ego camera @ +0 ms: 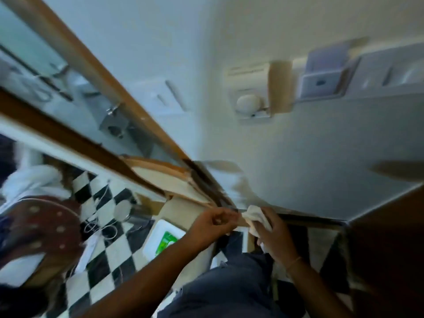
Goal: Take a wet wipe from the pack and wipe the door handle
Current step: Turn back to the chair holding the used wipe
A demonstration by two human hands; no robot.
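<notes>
Beside the wet wipe pack [164, 241], the right hand [274, 235] grips a wet wipe [255, 218] while the left hand [213, 223] pinches closed just beside it.

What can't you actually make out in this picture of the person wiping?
- Door handle: head view, not made out; motion blur and the two hands cover where it would be.
- Left hand: closed, but what it pinches is blurred.
- Wet wipe: bunched in the right hand, partly hidden by fingers.
- Wipe pack: partly behind the left forearm; label unreadable.
- Wall fixtures: smeared by blur.
</notes>
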